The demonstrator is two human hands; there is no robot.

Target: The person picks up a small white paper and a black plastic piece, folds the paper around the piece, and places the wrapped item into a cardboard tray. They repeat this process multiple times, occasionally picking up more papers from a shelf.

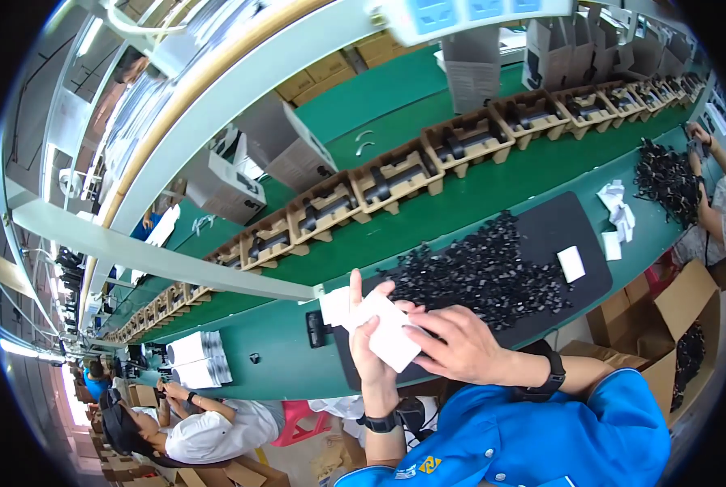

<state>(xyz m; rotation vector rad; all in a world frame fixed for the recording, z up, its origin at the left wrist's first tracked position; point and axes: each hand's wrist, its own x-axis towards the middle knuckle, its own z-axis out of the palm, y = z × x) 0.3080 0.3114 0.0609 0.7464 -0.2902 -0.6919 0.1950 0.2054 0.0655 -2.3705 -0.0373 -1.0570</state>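
My left hand (368, 339) and my right hand (454, 344) hold a small white flat packet (389, 331) between them, just above the near edge of a black mat (570, 221). The left fingers grip it from behind with the index finger pointing up, while the right fingers pinch its lower right side. A second white piece (334, 306) sticks out behind the left hand. A heap of small black parts (484, 276) lies on the mat just beyond my hands. Each wrist wears a black watch.
A green conveyor (493, 188) carries brown pulp trays (395, 174) holding black items. White cards (571, 264) and crumpled white pieces (617, 204) lie to the right. Grey cartons (286, 146) stand behind. Co-workers sit at lower left (208, 430) and far right (708, 203). Cardboard boxes (671, 316) stand beside me.
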